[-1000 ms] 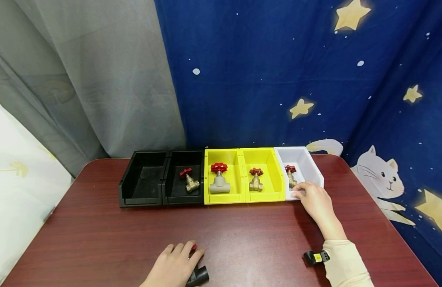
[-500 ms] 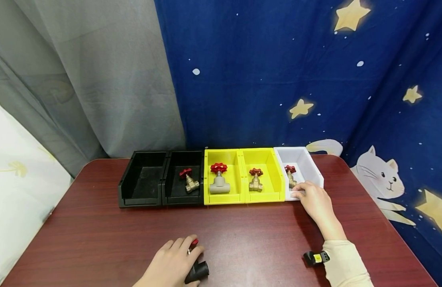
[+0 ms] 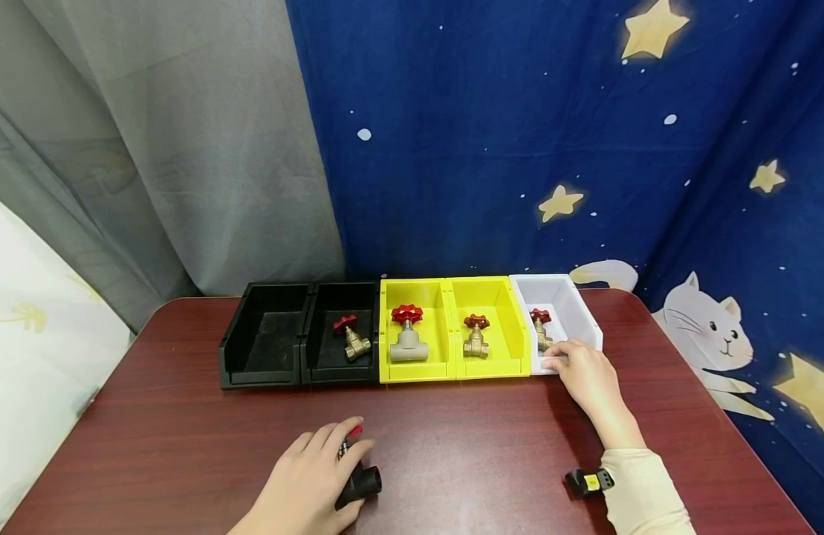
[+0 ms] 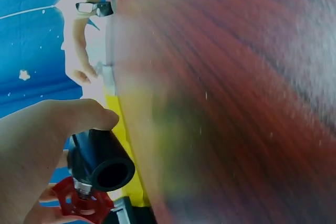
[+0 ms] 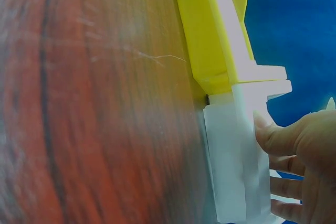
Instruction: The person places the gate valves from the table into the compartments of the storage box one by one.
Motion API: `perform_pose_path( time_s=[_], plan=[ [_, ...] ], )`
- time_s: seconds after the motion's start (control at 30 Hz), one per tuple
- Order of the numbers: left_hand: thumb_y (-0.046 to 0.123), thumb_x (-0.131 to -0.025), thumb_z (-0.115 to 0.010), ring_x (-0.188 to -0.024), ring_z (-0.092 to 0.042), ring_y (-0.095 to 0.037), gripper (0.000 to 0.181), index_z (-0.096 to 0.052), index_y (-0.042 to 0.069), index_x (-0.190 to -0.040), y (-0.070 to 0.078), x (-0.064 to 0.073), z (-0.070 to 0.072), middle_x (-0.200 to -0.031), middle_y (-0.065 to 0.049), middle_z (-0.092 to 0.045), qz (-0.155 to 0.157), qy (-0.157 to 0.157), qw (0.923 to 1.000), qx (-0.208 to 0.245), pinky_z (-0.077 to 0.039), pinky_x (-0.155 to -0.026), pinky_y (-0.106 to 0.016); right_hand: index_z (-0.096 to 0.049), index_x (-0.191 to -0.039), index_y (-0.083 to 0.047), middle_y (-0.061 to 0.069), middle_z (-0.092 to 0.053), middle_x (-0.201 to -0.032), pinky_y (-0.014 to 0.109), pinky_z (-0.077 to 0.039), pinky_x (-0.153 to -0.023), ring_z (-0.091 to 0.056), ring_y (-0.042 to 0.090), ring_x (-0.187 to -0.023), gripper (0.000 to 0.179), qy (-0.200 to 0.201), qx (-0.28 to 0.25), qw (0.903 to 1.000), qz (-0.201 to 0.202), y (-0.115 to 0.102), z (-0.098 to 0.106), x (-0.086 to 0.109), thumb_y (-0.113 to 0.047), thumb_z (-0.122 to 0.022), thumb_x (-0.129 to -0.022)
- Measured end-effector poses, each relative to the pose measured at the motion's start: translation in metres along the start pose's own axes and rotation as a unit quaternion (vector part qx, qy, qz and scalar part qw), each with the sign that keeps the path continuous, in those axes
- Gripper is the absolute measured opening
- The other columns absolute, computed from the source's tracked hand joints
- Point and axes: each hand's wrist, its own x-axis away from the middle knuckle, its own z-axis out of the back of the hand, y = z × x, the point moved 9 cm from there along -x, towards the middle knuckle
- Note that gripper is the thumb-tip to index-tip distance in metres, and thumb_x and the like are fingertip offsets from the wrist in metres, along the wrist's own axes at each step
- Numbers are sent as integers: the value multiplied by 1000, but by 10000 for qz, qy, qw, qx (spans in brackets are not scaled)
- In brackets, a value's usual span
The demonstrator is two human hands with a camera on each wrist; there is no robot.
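My left hand (image 3: 305, 475) holds a black plastic gate valve (image 3: 361, 484) with a red handwheel above the near part of the table. In the left wrist view, the thumb lies on its black pipe end (image 4: 107, 156), and fingers are behind the red handwheel (image 4: 100, 208). At the front of the white bin (image 3: 572, 316) is my right hand (image 3: 585, 379); its thumb touches the front wall and the fingers reach inside, pinching the rim. Beside those fingers a brass valve (image 3: 542, 336) with a red handwheel sits in that bin, partly hidden.
Left of the white bin stand two yellow bins, one with a grey plastic valve (image 3: 408, 345), the other with a brass valve (image 3: 476, 342). Farther left, a black bin (image 3: 318, 371) contains another brass valve (image 3: 356, 343); an empty black bin (image 3: 267, 334) ends the row.
My left hand has lifted the black valve and moved it slightly forward and left. The right hand stays at the white bin.
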Motion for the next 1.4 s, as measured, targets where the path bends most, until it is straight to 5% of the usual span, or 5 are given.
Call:
perform_pose_path(
  time_s=[0.27, 0.53, 1.4],
  plan=[
    [45, -72, -82, -118, -55, -25, 65, -63, 17, -127, -17, 0, 13, -139, -9, -52, 254, 401, 9989, 35, -52, -88, -42, -74, -90, -9, 12, -67, -94, 58, -49, -79, -63, 38, -88, 11, 29, -2, 10000, 13, 0, 1, 1, -18, -78, -85],
    [33, -68, -85, -114, -57, -33, 64, -64, 10, -124, -34, 3, 28, -134, -15, -55, -66, 1490, 9883, -306, -53, -85, -45, -74, -90, -9, 12, -67, -94, 58, -49, -79, -63, 39, -88, 12, 46, -2, 10000, 18, 0, 1, 1, -18, -78, -85],
    [28, -58, -89, -110, -58, -36, 74, -64, 2, -122, -98, 5, 48, -129, -19, -58, -216, 2230, 9701, -937, -50, -78, -48, -74, -91, -8, 12, -68, -95, 57, -49, -80, -62, 38, -89, 12, 20, -78, 10000, -28, 1, 0, 1, -18, -78, -85]
  ],
)
